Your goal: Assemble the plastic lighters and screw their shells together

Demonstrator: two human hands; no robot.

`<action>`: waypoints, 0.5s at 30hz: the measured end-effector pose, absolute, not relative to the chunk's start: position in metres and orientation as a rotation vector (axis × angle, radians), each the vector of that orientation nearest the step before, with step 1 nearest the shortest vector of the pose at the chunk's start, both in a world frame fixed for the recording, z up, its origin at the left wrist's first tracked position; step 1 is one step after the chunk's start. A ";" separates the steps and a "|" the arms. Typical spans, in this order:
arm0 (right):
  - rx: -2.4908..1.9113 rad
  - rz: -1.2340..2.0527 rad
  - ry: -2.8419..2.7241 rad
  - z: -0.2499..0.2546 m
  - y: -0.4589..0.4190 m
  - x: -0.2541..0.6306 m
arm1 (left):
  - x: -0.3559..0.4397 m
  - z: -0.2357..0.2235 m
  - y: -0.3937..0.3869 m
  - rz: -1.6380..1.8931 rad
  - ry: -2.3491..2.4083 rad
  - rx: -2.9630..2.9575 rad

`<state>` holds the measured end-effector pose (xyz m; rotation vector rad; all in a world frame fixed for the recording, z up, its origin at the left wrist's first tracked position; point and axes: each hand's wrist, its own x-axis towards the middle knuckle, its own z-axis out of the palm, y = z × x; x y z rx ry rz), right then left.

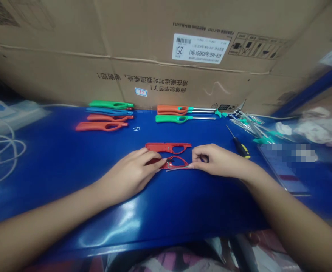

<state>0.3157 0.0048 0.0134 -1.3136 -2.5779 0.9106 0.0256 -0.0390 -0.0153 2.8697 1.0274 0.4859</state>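
Note:
On the blue table lies a red lighter shell half (178, 161) with a trigger loop and small dark and metal parts inside. My left hand (139, 166) is closed on its handle end, fingers covering much of it. A thin grey wire-like strip (174, 169) runs along the shell's near edge. My right hand (211, 160) pinches the strip's right end beside the shell tip; whether it also grips the shell I cannot tell. Just behind, a second red shell half (166, 147) lies with its inside up, close to my left fingers.
Several coloured lighter handles (106, 126) lie at the back left, beside small screws (137, 129). Assembled lighters (171, 118) with metal barrels lie behind my hands. A screwdriver (239, 146), metal tubes (248, 122) and a flat panel (285, 172) are right. A cardboard box (69, 75) walls the back.

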 end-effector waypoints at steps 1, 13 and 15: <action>-1.332 0.917 -2.557 0.013 0.005 0.315 | 0.025 -0.016 -0.039 0.489 1.028 2.873; -1.707 -0.037 -2.073 0.026 0.037 0.363 | 0.023 -0.017 -0.037 0.582 1.031 2.763; -2.108 -0.177 -1.943 0.030 0.049 0.396 | 0.023 -0.016 -0.038 0.600 1.028 2.732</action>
